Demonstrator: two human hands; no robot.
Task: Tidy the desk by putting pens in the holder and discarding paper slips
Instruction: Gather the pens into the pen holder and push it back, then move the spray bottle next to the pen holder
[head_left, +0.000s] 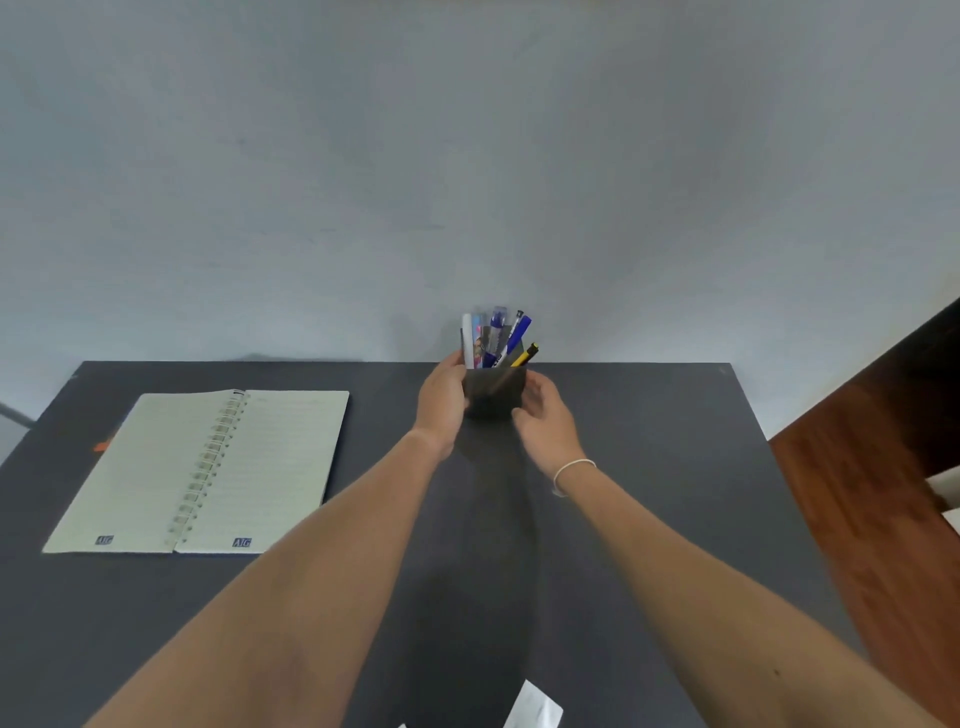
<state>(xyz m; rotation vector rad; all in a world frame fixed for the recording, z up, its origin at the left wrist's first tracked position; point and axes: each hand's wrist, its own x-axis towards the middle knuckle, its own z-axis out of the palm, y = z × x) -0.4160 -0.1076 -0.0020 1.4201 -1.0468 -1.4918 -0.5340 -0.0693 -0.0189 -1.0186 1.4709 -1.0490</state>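
A dark pen holder (493, 389) stands near the far edge of the black desk (649, 467). Several pens (496, 338) stick up out of it: white, blue, purple and one yellow-and-black. My left hand (441, 400) wraps the holder's left side. On the holder's right side my right hand (545, 415) has its fingers curled against the wall. A white paper slip (532, 709) lies at the near edge of the desk, between my forearms, partly cut off by the frame.
An open spiral notebook (208, 467) lies flat on the left part of the desk. A small orange scrap (101, 445) shows by its left edge. A pale wall rises behind the desk. Brown wooden furniture (883, 467) stands to the right.
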